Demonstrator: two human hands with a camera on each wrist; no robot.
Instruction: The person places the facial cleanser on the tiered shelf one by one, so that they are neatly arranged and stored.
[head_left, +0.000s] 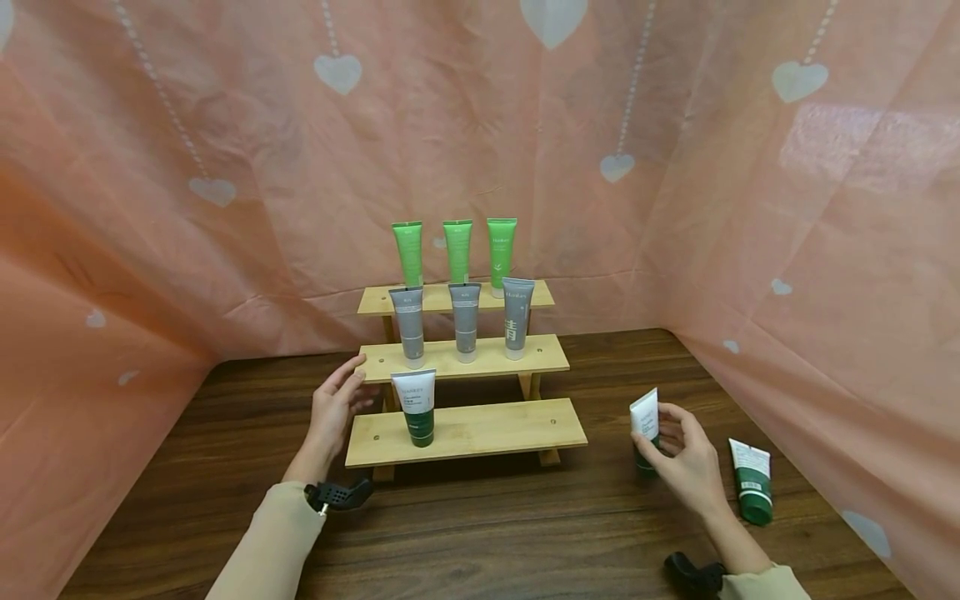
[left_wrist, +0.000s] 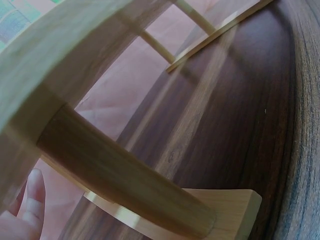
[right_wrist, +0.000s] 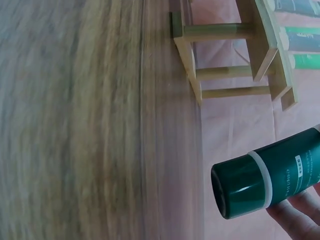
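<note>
In the head view my right hand (head_left: pixel 686 458) grips a white and dark green squeeze tube (head_left: pixel 645 421), right of the wooden stand. Its green cap end (right_wrist: pixel 240 187) points away from the fingers in the right wrist view. My left hand (head_left: pixel 333 408) is at the left side of the three-tier wooden stand (head_left: pixel 487 427), its fingers by the end of the middle shelf; whether they press on it is hard to tell. One white and green tube (head_left: pixel 417 408) stands on the bottom shelf, toward the left. Another such tube (head_left: pixel 752 483) lies on the table beyond my right hand.
Three grey tubes (head_left: pixel 465 321) stand along the middle shelf, and three bright green tubes (head_left: pixel 457 250) along the top one. The stand rests on a dark wood table (head_left: pixel 480 533). A pink curtain with hearts (head_left: pixel 480 125) encloses the back and both sides.
</note>
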